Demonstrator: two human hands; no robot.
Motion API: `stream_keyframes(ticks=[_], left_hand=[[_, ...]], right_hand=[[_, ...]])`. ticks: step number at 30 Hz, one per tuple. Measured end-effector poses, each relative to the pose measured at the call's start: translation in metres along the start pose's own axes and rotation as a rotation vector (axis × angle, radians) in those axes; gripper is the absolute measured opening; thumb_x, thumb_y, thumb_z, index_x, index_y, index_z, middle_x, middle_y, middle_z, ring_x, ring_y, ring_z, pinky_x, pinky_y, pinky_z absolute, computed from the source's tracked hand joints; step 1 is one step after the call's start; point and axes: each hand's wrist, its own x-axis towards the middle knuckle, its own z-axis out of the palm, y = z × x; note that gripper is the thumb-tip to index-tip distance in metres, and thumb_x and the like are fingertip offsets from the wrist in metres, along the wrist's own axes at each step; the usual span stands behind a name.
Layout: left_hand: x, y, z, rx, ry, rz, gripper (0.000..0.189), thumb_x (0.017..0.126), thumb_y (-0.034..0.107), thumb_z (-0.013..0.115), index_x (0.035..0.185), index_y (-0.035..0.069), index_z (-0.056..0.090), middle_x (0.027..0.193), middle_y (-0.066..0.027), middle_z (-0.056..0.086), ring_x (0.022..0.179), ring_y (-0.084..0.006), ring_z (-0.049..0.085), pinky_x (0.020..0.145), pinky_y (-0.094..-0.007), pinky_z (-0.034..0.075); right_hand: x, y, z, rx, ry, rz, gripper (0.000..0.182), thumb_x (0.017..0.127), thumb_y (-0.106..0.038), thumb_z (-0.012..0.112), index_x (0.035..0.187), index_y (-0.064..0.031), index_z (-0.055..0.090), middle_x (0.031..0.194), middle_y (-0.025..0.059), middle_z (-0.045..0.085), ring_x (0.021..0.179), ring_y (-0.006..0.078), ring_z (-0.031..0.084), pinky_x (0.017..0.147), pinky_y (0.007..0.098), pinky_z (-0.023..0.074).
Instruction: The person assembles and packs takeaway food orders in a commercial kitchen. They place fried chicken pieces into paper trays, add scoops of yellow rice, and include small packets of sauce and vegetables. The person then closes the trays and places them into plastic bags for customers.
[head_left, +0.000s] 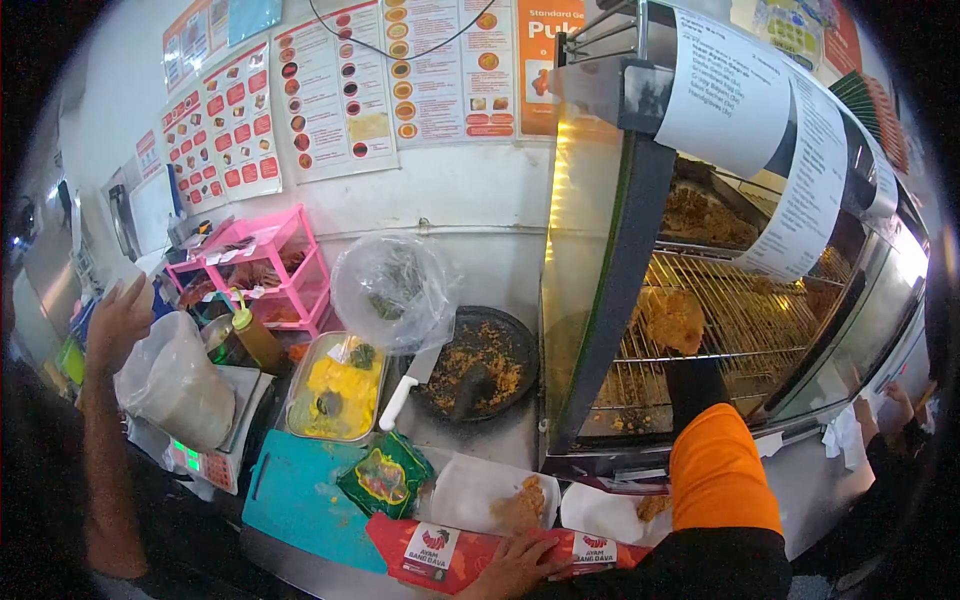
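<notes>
My left hand (517, 564) rests with fingers spread over the red printed flaps (457, 551) of paper food boxes at the counter's front. A piece of fried chicken (523, 504) lies in the white paper box (469, 487) just above it; a second white box (596, 511) holds another fried piece (654, 508). My right arm, in an orange and black sleeve (726, 469), reaches into a glass food warmer (600, 322). A dark covering (696, 386) shows at its far end, near a fried chicken piece (675, 321) at the wire rack (750, 300). My right fingers cannot be made out.
Left of the boxes are a green packet (386, 476), teal cutting board (300, 487), yellow-food tray (337, 386), white-handled knife (405, 386) and stone mortar (510, 352). A co-worker's hand (116, 322) is raised at left, above a digital scale (199, 465). Other hands (866, 416) show far right.
</notes>
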Motion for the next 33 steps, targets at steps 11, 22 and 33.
stream_keyframes(ticks=[11,22,33], left_hand=[[0.017,0.009,-0.017,-0.241,-0.618,-0.169,0.051,0.079,0.038,0.058,0.126,0.026,0.046,0.128,-0.0073,0.043,0.111,-0.0324,0.046,0.087,-0.0544,0.039],[-0.028,0.021,-0.098,0.285,-0.198,-0.400,0.060,0.069,0.033,0.069,0.125,0.029,0.047,0.114,0.0001,0.051,0.111,-0.0221,0.046,0.095,-0.0692,0.016],[-0.040,-0.071,-0.113,0.184,0.006,-0.577,0.016,0.078,0.027,0.061,0.088,0.016,0.067,0.083,-0.0066,0.062,0.083,-0.0257,0.059,0.074,-0.0396,0.044]], right_hand=[[-0.065,0.036,-0.045,0.516,0.069,-0.081,0.040,0.080,-0.027,0.063,0.115,-0.0111,0.050,0.095,0.0068,0.059,0.086,0.0183,0.055,0.074,0.0345,0.0464],[-0.254,0.084,-0.110,1.691,-0.284,0.191,0.032,0.074,-0.006,0.066,0.102,0.0016,0.053,0.089,0.0121,0.061,0.079,0.0273,0.060,0.059,0.0405,0.0514],[-0.433,-0.059,-0.048,1.250,-1.032,-0.219,0.035,0.073,-0.017,0.070,0.101,-0.0060,0.052,0.083,0.0094,0.061,0.082,0.0272,0.060,0.074,0.0358,0.0480]])
